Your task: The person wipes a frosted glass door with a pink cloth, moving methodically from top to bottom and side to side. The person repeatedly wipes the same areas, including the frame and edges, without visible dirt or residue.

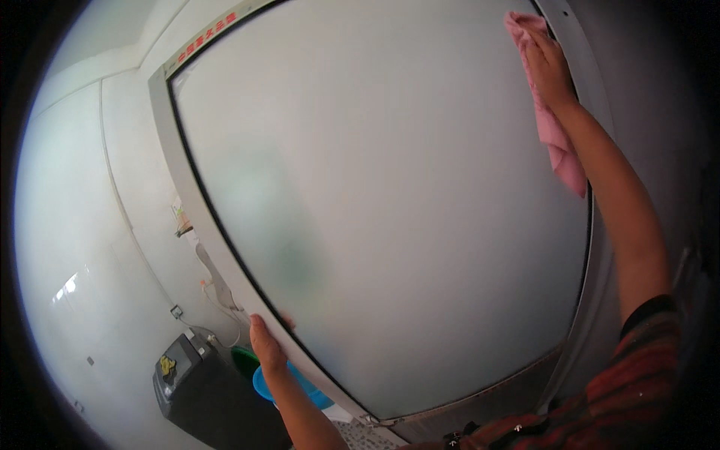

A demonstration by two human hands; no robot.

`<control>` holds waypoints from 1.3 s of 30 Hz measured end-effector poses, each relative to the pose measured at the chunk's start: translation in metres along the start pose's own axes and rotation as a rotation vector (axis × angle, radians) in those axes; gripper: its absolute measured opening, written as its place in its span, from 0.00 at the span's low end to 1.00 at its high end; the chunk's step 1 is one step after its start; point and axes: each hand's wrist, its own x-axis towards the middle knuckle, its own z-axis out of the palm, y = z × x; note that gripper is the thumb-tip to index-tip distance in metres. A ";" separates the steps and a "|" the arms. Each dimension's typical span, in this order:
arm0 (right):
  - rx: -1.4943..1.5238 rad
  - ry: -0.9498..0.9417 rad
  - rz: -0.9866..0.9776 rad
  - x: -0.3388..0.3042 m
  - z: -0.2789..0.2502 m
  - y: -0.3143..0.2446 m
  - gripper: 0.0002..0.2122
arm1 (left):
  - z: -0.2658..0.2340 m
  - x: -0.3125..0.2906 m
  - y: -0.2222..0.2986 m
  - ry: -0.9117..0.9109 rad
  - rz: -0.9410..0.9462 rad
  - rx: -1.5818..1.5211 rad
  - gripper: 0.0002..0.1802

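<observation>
A large frosted glass pane [405,202] in a pale metal door frame [191,176] fills the middle of the view. My right hand [551,71] presses a pink cloth [551,135] against the glass near its upper right edge. The cloth's loose end hangs down along the frame beside my forearm. Low on the door's left side, my left hand [268,345] grips the frame edge. Its thumb side faces me, and fingertips show faintly behind the glass.
A dark washing machine [217,401] with a yellow cloth [166,365] on top stands at the lower left. Beside it are a blue basin [262,384] and a green tub [244,363]. A cable [124,195] runs down the white wall [67,217]. Blurred green shapes show through the glass.
</observation>
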 end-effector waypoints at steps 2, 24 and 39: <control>0.030 -0.095 0.034 0.021 0.016 -0.022 0.14 | 0.005 -0.003 0.003 0.014 -0.014 -0.025 0.24; 0.429 -0.362 -0.506 0.065 0.223 -0.309 0.11 | 0.008 -0.003 0.013 -0.042 -0.058 0.105 0.26; 0.143 -0.321 -0.502 0.007 0.226 -0.344 0.13 | 0.009 0.001 0.007 -0.045 -0.042 0.084 0.26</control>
